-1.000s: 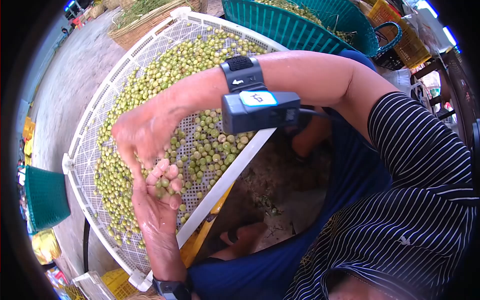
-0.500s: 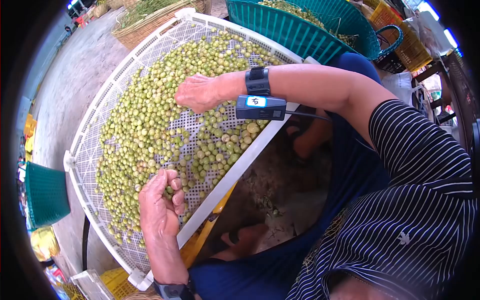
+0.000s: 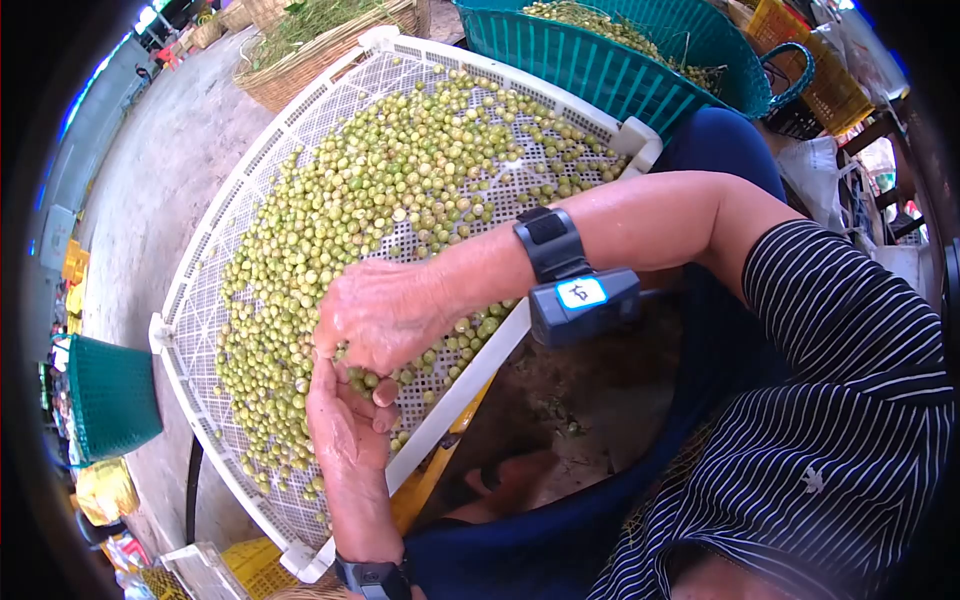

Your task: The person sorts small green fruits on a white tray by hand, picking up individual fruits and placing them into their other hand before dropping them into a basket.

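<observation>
Many small round green fruits (image 3: 340, 180) lie spread over a white perforated tray (image 3: 190, 400). Near the tray's front edge, my left hand (image 3: 350, 415) is cupped with curled fingers around a few of the green fruits. My right hand (image 3: 375, 315) is above it, back up, its fingertips meeting the left hand over the fruits. The right fingertips are mostly hidden behind the hand, so what they hold cannot be made out.
A teal basket (image 3: 560, 60) with fruits and stems stands behind the tray. A woven basket (image 3: 275, 85) of greenery is at the back left, another teal basket (image 3: 115, 400) at the left. Yellow crates (image 3: 815, 75) are at the back right.
My right hand has moved from the middle of the tray toward me, down to my left hand. Fruits now show in my left hand, whose fingers are still curled. The view has shifted slightly.
</observation>
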{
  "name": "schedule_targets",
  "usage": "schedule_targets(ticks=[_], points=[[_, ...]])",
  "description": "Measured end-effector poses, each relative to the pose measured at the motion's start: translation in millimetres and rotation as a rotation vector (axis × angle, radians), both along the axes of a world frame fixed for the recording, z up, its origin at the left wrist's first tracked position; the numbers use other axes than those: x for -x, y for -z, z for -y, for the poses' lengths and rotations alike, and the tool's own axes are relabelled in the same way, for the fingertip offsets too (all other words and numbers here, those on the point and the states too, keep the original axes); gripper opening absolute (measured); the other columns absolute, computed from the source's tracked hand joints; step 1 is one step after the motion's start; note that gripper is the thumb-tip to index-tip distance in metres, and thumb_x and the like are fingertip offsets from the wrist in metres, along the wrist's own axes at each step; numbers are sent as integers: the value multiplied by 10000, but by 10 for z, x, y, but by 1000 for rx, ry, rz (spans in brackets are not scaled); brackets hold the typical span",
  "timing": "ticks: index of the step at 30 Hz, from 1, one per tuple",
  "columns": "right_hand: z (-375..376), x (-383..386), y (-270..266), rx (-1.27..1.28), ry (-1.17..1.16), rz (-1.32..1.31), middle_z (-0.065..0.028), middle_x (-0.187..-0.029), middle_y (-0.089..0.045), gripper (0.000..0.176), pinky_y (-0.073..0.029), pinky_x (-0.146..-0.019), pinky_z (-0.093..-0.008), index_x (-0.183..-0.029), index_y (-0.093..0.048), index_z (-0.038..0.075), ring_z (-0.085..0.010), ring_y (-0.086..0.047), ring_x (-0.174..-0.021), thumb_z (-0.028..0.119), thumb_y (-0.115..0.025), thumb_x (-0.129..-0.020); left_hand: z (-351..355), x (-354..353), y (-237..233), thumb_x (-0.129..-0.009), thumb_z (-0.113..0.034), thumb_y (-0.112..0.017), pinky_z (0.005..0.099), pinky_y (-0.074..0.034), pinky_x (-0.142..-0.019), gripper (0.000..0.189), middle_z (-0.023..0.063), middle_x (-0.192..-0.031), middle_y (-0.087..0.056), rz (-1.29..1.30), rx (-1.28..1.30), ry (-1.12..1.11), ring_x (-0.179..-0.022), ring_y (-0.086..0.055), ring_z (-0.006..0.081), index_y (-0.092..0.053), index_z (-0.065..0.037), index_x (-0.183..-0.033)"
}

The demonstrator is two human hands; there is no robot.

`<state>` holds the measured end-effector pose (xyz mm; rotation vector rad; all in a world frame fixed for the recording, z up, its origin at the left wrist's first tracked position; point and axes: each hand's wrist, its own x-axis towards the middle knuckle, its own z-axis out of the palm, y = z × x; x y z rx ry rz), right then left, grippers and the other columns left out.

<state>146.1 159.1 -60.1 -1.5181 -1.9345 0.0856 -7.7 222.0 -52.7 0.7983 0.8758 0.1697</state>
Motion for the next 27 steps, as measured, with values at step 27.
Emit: schedule_targets(ticks=[27], points=[[-163,-845,94,577,309,218,-96,-639,-556,143,-447,-461,-334,-719,-623,71,-228,-586,-614,140,-499,-709,-175,141,-100,-865,-165,-550,198,-295,-367,187,64,-755,-539,-32,-182,-28,-516,-449,111,-534,-1,-953]])
